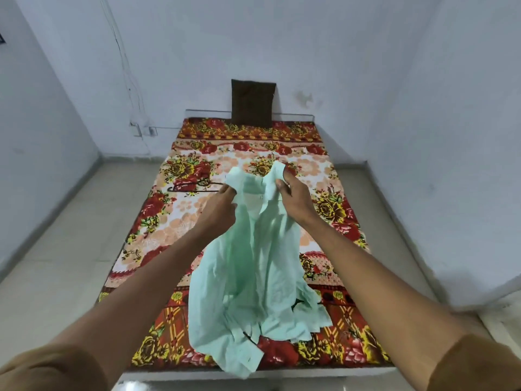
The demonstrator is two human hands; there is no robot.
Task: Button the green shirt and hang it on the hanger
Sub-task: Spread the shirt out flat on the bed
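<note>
A pale green shirt (253, 272) hangs from both of my hands above the bed, its lower part bunched on the floral bedspread near the front edge. My left hand (218, 208) grips the shirt's left collar area. My right hand (291, 197) pinches the right collar edge, lifted slightly higher. The shirt's front hangs open. A dark hanger (194, 186) lies flat on the bedspread just beyond and left of my left hand, partly hidden by it.
The bed (174, 227) carries a red, yellow and white floral cover. A dark brown pillow (252, 103) leans on the far wall. Tiled floor lies on both sides. Cables and a socket (138, 128) are on the wall at left.
</note>
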